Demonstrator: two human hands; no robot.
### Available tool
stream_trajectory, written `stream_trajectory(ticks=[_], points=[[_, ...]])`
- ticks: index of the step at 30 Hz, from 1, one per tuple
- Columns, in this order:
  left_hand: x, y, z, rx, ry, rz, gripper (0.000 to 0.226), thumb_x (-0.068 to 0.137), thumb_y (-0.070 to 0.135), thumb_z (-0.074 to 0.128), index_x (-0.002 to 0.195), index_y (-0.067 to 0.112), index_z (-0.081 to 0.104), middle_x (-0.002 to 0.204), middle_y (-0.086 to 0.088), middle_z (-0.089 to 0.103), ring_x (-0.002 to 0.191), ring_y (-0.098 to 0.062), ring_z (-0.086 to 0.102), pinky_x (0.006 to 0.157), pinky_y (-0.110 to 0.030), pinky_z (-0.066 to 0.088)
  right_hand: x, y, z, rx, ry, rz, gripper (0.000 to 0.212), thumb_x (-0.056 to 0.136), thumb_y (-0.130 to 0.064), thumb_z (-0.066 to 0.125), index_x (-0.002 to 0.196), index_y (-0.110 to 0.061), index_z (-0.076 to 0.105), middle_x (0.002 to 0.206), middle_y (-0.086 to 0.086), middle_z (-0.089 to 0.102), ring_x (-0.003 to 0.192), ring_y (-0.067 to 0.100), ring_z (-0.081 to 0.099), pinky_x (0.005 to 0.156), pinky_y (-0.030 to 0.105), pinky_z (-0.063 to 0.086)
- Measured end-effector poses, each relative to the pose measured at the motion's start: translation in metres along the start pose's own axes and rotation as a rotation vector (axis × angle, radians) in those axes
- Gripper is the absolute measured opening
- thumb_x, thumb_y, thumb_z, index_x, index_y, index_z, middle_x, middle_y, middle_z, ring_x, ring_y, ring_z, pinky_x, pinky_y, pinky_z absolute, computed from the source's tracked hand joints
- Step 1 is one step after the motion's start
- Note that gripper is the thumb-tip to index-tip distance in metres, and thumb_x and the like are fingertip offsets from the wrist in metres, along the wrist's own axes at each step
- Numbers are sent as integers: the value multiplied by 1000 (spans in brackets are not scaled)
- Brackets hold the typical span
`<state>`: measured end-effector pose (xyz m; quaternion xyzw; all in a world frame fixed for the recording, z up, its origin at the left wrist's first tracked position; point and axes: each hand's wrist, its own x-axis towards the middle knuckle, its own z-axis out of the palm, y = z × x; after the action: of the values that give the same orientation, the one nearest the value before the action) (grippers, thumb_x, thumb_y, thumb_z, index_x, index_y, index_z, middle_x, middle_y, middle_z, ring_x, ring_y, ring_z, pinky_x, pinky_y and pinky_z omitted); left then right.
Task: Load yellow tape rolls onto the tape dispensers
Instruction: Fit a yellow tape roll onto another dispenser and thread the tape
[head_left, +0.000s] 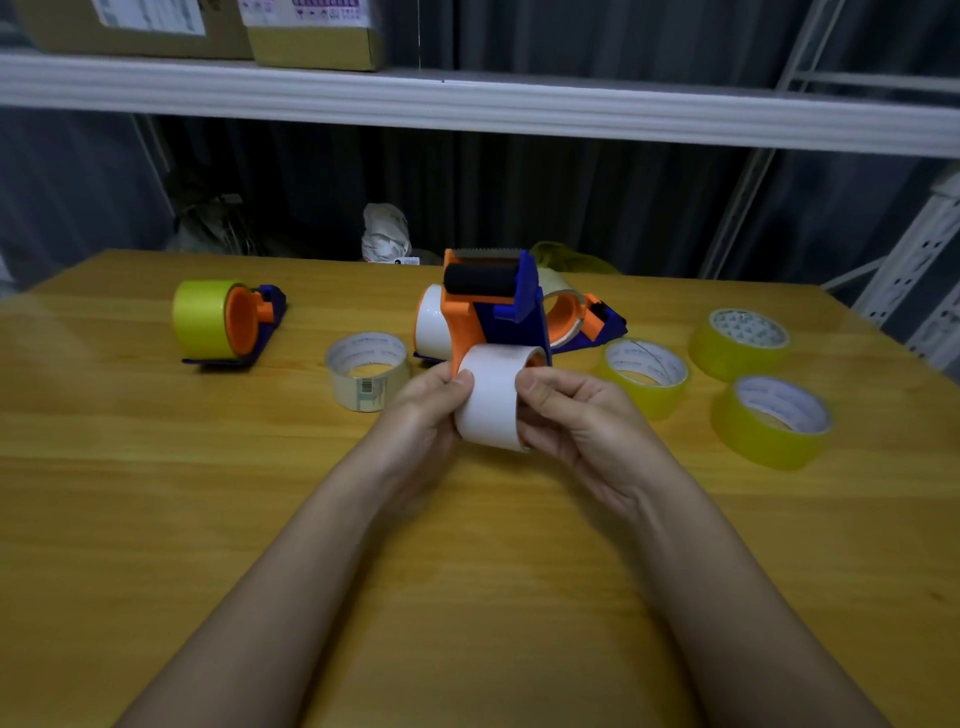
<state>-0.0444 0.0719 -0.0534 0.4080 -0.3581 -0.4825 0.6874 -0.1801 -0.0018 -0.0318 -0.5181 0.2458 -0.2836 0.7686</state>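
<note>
Both hands hold an orange-and-blue tape dispenser above the wooden table, its black roller and toothed blade pointing away. A white core sits on its wheel. My left hand grips the core's left side, thumb on top. My right hand grips its right side. Three yellow tape rolls lie flat to the right. At the left lies a dispenser loaded with a yellow roll. Behind the held one lie a dispenser with a white core and another dispenser.
A pale whitish tape roll lies flat just left of my hands. A white shelf beam runs overhead with cardboard boxes on it. A crumpled white bag sits behind the table's far edge. Metal racking stands at the right.
</note>
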Motion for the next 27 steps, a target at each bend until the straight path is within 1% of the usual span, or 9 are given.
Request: stream_trajectory(ticks=[3, 9, 11, 13, 16, 18, 20, 24, 27], points=[[2, 0, -4, 87, -2, 8, 41, 83, 21, 50, 120, 3, 55, 113, -12, 67, 106, -24, 63, 94, -36, 50, 1, -1, -1, 29, 9, 18, 37, 71, -19, 67, 101, 2, 68, 111, 19, 69, 105, 27, 66, 88, 35, 56], [-3, 2, -10, 232, -31, 9, 38, 86, 23, 51, 122, 11, 56, 119, -6, 66, 111, -20, 61, 94, -31, 50, 2, -2, -7, 102, 8, 63, 38, 70, -16, 67, 102, 3, 66, 108, 17, 70, 100, 25, 68, 83, 33, 58], [-3, 2, -9, 213, -22, 26, 29, 91, 18, 52, 118, 11, 57, 111, -3, 69, 106, -16, 64, 90, -26, 52, 3, 1, -8, 150, -17, 87, 33, 69, -14, 67, 98, 2, 66, 105, 15, 70, 101, 25, 67, 83, 33, 58], [-4, 1, -5, 134, -7, 27, 27, 94, 14, 43, 116, 6, 57, 102, -2, 72, 98, -13, 66, 86, -23, 53, 4, 3, -8, 160, -32, 97, 30, 68, -13, 67, 95, 1, 66, 104, 15, 69, 105, 26, 65, 85, 34, 57], [-3, 2, -1, 32, -14, 8, 34, 95, 13, 36, 121, 0, 54, 113, -11, 67, 105, -17, 63, 94, -28, 49, 6, 3, -7, 136, -37, 103, 32, 70, -12, 65, 99, 3, 64, 110, 18, 66, 111, 29, 62, 88, 36, 55], [-3, 4, 0, -10, -23, -13, 35, 93, 15, 40, 121, -1, 53, 120, -16, 63, 111, -21, 61, 98, -32, 46, 6, 2, -7, 136, -42, 99, 29, 71, -11, 63, 97, 2, 63, 112, 19, 64, 110, 29, 62, 86, 35, 56], [-2, 5, -1, -38, -36, -23, 35, 93, 15, 44, 123, -2, 52, 123, -17, 61, 115, -24, 58, 101, -34, 45, 6, 1, -7, 144, -57, 95, 22, 70, -10, 62, 91, 0, 63, 107, 17, 66, 105, 26, 63, 82, 33, 57], [-5, 6, -2, -23, -71, -16, 31, 91, 13, 49, 118, -1, 54, 109, -10, 69, 105, -19, 63, 89, -27, 52, 5, 2, -8, 145, -69, 97, 22, 70, -9, 61, 90, 1, 63, 106, 15, 67, 102, 24, 64, 80, 32, 57], [-5, 7, -4, -10, -95, -19, 38, 87, 17, 46, 120, -1, 54, 113, -13, 67, 108, -22, 62, 91, -29, 51, 5, 2, -7, 130, -74, 92, 33, 70, -10, 62, 100, 4, 61, 109, 16, 65, 104, 24, 63, 80, 31, 58]])
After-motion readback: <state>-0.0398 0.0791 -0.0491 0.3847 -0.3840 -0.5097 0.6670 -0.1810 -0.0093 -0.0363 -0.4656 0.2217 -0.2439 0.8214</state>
